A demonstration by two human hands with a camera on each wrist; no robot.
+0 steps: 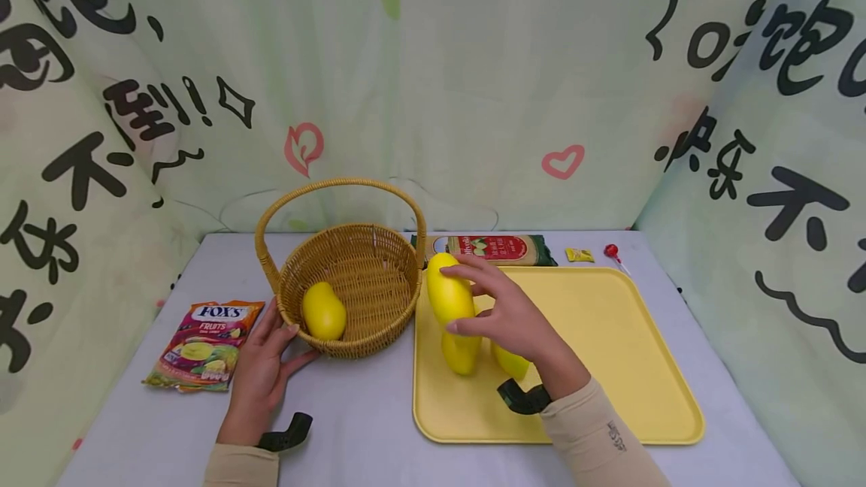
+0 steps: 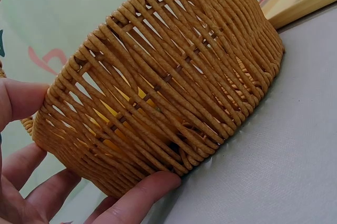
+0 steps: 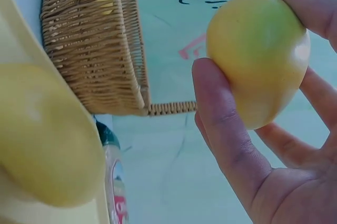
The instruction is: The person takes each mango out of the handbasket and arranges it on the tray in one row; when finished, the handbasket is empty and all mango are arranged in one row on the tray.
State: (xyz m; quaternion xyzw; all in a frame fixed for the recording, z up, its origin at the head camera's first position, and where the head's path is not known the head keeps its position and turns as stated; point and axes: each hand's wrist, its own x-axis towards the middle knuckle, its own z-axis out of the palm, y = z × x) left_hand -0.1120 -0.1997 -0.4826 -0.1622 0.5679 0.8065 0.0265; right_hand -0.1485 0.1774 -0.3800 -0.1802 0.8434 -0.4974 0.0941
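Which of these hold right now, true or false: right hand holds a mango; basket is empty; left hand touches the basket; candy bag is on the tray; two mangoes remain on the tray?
1. The right hand holds a mango. True.
2. The basket is empty. False: one mango lies inside.
3. The left hand touches the basket. True.
4. The candy bag is on the tray. False: it lies on the table, left of the basket.
5. Two mangoes remain on the tray. True.
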